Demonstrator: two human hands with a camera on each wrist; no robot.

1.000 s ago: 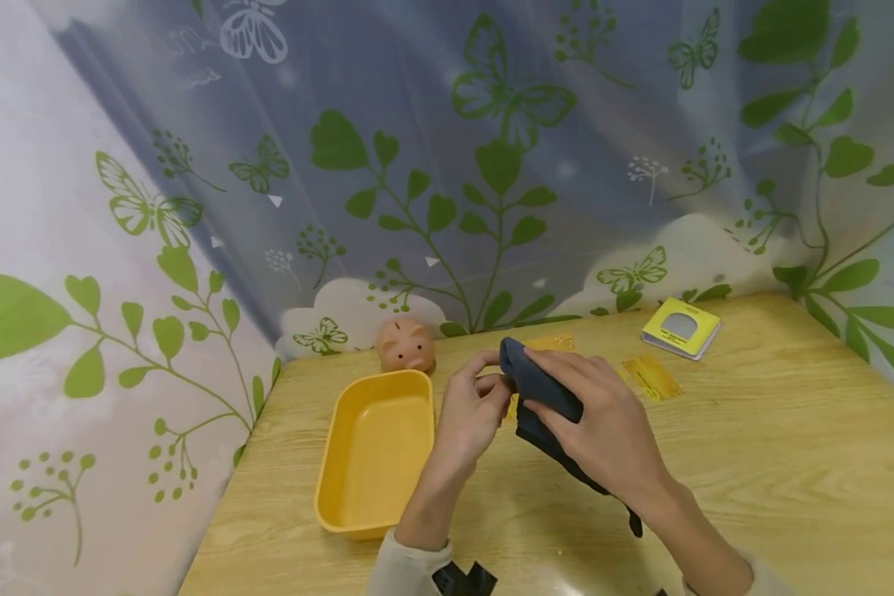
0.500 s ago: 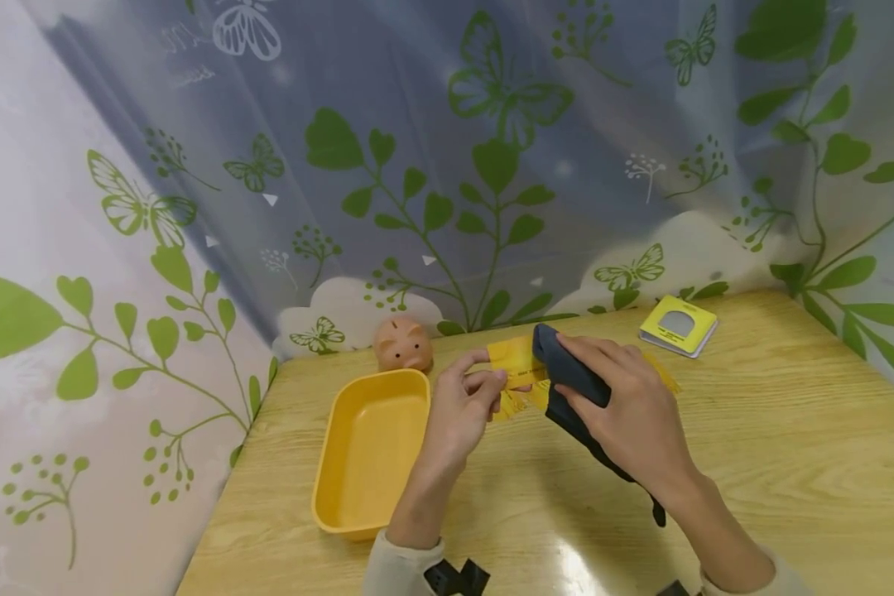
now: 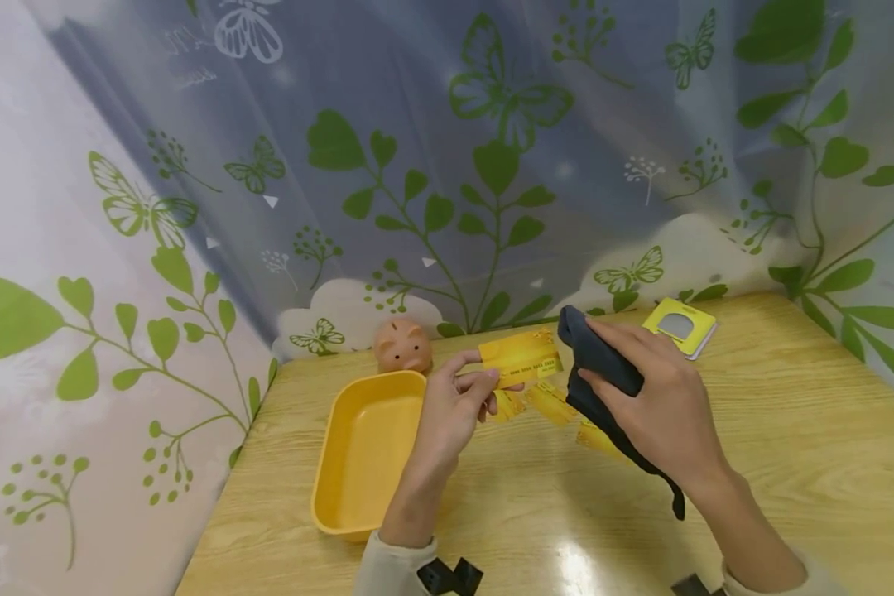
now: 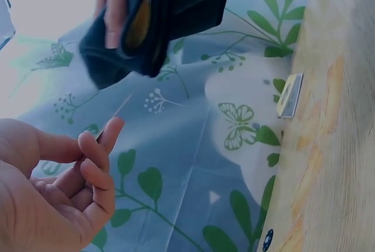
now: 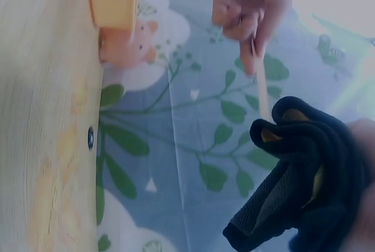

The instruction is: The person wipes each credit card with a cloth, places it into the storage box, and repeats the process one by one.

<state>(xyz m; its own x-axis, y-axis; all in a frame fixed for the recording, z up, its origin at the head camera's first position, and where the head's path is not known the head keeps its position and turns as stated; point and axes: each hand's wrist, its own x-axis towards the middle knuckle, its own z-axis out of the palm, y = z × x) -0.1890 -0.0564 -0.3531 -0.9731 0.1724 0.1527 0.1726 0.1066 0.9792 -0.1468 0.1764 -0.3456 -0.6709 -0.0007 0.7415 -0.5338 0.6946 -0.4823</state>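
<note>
My left hand (image 3: 447, 414) pinches a yellow bank card (image 3: 517, 358) between thumb and fingers, above the table. Seen edge-on in the left wrist view, the card (image 4: 121, 106) is a thin line. To its right, my right hand (image 3: 663, 397) grips a folded dark blue fabric wallet (image 3: 603, 360) with a strap end hanging below. A small gap separates card and wallet in the head view. Yellow shows inside the folds of the wallet (image 5: 304, 158) in the right wrist view. Several similar yellow cards (image 3: 551, 402) lie on the table beneath the hands.
On the left stands a yellow plastic tray (image 3: 329, 463), with a pink piggy bank (image 3: 402, 348) behind it. A yellow-covered booklet (image 3: 681, 325) lies at the back right of the wooden table (image 3: 805, 430). A printed curtain (image 3: 417, 74) hangs behind.
The left hand has drawn the yellow card out of the wallet's open end. The right hand and wallet have shifted right, away from the card, exposing more of the cards on the table.
</note>
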